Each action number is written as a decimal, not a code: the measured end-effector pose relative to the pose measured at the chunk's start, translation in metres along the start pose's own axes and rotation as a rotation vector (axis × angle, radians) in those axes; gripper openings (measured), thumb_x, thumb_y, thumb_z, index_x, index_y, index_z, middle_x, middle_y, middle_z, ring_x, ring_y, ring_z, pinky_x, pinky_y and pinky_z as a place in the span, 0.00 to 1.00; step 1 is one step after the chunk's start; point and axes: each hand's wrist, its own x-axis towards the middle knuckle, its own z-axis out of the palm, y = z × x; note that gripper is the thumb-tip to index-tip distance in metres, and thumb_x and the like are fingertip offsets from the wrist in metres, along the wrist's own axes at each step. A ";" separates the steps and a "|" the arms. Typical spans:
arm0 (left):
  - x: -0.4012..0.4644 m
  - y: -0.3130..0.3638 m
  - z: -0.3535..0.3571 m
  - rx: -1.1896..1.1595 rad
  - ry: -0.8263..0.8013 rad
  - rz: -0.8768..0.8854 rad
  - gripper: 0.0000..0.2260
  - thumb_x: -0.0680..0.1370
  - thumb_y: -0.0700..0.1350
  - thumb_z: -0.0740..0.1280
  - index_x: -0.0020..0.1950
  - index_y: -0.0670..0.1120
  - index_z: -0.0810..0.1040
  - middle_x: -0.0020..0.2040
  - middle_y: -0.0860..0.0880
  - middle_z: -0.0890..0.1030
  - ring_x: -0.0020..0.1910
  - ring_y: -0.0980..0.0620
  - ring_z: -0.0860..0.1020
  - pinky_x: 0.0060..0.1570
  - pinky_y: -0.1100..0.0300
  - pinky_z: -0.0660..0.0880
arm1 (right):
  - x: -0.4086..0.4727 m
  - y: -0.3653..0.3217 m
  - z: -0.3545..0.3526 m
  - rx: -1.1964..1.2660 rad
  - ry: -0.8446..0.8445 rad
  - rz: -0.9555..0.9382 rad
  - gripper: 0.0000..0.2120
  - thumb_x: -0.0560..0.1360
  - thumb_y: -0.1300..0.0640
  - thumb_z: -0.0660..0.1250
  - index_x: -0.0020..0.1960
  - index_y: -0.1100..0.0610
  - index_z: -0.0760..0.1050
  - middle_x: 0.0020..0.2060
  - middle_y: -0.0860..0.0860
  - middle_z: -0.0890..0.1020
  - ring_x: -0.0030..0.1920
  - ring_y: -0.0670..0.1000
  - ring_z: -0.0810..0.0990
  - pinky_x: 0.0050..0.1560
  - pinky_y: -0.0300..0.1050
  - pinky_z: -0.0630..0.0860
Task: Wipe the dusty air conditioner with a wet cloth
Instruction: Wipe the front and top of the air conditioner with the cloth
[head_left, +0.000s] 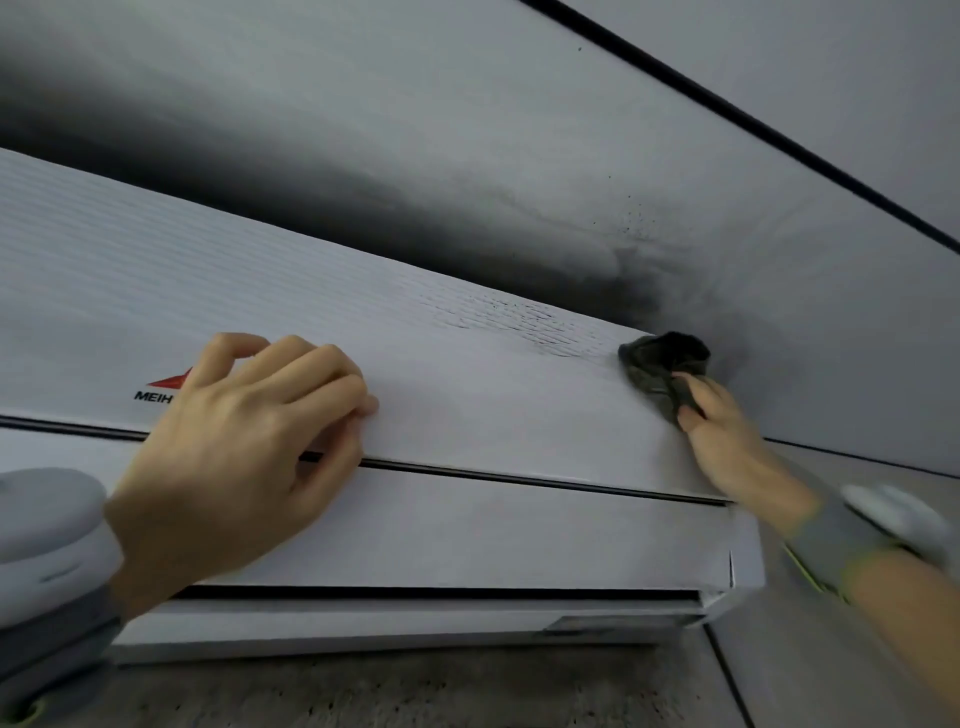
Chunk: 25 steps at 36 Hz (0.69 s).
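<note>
Head view, nearest first: the left hand (249, 447) lies against the front panel of the air conditioner (467, 415), knuckles bent, fingers (332, 384) loosely curled with their tips on the white plastic and the thumb down by the dark seam between the panels. It holds nothing — it looks to be steadying the person against the unit. A grey wrist strap with a pale device shows at the lower left edge, partly out of frame.

Farther off, at the unit's upper right corner, the right hand (722, 431) pinches a dark crumpled cloth (662, 371) between thumb and fingers and presses it against the corner where casing meets wall.

Judging by this, wiping is under way at the right end. A patch of dark grime streaks (524, 327) sits on the ribbed top just left of the cloth, so the next move likely calls for dragging the cloth leftward over those ribs with firm pressure, working along the grooves and not across them.

The front panel looks mostly white, with a red logo (169, 382) half hidden by the left hand. Behind, the wall (467, 130) is pale grey with a heavy sooty smear (631, 291) and black specks above the unit's right end. A dark line (753, 122) runs diagonally across the upper right.
</note>
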 end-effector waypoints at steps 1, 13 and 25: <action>0.000 0.000 0.001 -0.002 0.003 0.001 0.11 0.75 0.45 0.58 0.44 0.47 0.80 0.44 0.53 0.80 0.43 0.48 0.79 0.51 0.57 0.62 | 0.013 0.002 -0.001 -0.025 -0.012 0.039 0.20 0.80 0.62 0.53 0.72 0.55 0.62 0.72 0.54 0.60 0.72 0.55 0.59 0.70 0.43 0.54; 0.001 -0.001 0.002 -0.015 0.027 0.024 0.11 0.75 0.45 0.58 0.42 0.47 0.81 0.42 0.53 0.80 0.41 0.48 0.80 0.47 0.55 0.66 | 0.027 0.002 -0.003 -0.046 -0.028 -0.020 0.20 0.80 0.61 0.54 0.72 0.54 0.63 0.72 0.52 0.61 0.72 0.53 0.59 0.68 0.40 0.54; 0.002 -0.001 0.000 -0.039 0.004 0.017 0.10 0.74 0.45 0.59 0.43 0.48 0.80 0.43 0.54 0.79 0.41 0.49 0.79 0.46 0.55 0.68 | 0.082 -0.053 0.015 -0.059 -0.079 0.123 0.23 0.74 0.56 0.55 0.70 0.51 0.65 0.72 0.57 0.63 0.69 0.62 0.63 0.68 0.48 0.61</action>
